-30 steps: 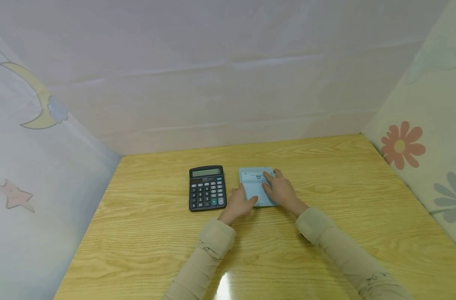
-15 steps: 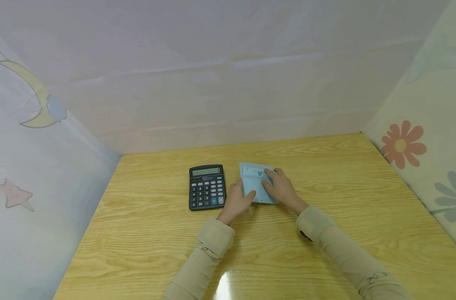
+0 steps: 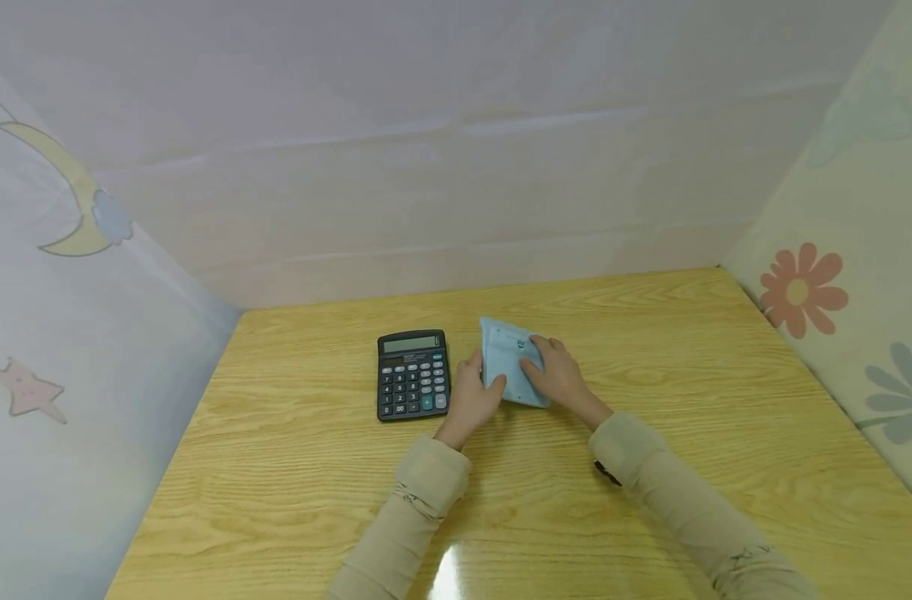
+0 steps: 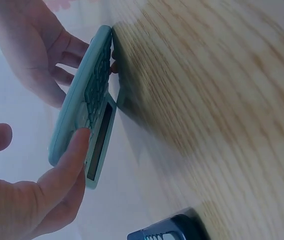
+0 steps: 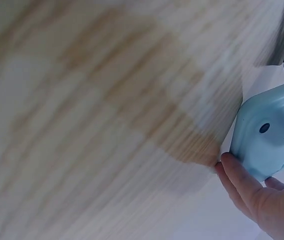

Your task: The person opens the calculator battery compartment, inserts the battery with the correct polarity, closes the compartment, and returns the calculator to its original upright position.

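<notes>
A light blue calculator [image 3: 505,360] is held back side up and tilted, its left side lifted higher than its right. My left hand [image 3: 471,403] grips the raised left edge, thumb towards the back and fingers under the key side. My right hand [image 3: 565,380] holds the right edge, with its thumb over the back. From the left wrist, the keys and screen of the blue calculator [image 4: 78,95] face down towards the wood. In the right wrist view, fingers [image 5: 241,181] touch a rounded corner near a dark round foot. Left of the left hand lies a black calculator [image 3: 414,385], face up.
Both calculators are over a wood-grain table [image 3: 291,483]. A pale cloth wall [image 3: 456,200] rises behind its far edge, and printed side walls stand left and right. Part of the black calculator [image 4: 169,232] shows low in the left wrist view.
The blue calculator's left side has risen off the table, tilting it to the right. My left hand has turned upward with that edge; the right hand stays at the other side. The black calculator stays put.
</notes>
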`<control>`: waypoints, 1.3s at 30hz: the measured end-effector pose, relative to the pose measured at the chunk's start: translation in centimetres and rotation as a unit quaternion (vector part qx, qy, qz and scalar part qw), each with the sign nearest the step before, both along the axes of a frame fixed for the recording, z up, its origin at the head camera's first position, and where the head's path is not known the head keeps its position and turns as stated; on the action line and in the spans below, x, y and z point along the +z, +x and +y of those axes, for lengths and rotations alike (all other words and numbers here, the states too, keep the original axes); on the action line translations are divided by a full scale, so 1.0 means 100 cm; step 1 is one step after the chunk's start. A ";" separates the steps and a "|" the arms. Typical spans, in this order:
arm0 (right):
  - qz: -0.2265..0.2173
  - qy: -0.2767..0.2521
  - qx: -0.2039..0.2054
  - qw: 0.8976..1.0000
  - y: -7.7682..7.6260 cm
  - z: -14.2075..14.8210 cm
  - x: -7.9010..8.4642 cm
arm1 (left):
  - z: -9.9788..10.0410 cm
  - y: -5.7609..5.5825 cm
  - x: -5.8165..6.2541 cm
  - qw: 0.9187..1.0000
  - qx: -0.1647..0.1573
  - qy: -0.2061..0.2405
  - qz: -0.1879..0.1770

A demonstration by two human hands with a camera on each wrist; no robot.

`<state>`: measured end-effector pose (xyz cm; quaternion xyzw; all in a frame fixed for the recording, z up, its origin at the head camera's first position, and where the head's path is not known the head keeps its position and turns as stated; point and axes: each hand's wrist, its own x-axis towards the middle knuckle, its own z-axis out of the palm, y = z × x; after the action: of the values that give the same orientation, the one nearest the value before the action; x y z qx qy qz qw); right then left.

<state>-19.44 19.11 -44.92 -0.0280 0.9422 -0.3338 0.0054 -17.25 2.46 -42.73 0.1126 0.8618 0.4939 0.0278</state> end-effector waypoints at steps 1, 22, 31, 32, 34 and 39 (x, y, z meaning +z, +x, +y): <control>-0.001 -0.001 -0.001 1.000 0.000 0.000 0.000 | 0.000 0.000 0.000 1.000 0.000 0.002 -0.003; -0.017 -0.096 -0.015 0.995 -0.003 -0.012 -0.004 | 0.002 0.003 0.006 0.999 -0.011 0.016 0.041; -0.088 -0.146 -0.060 0.984 -0.003 -0.017 0.010 | 0.006 0.002 0.007 0.998 0.000 0.049 0.043; -0.090 -0.149 -0.062 0.983 -0.003 -0.017 0.010 | 0.006 0.001 0.007 0.998 0.000 0.055 0.043; -0.095 -0.151 -0.068 0.982 -0.005 -0.017 0.012 | 0.007 0.001 0.006 0.997 -0.002 0.062 0.043; -0.105 -0.140 -0.082 0.981 -0.007 -0.018 0.016 | 0.009 0.002 0.006 0.995 -0.015 0.084 0.049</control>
<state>-20.13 17.31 -43.30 0.0842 0.8796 -0.4625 0.0728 -17.07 3.32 -42.14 0.1517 0.8157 0.5580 -0.0161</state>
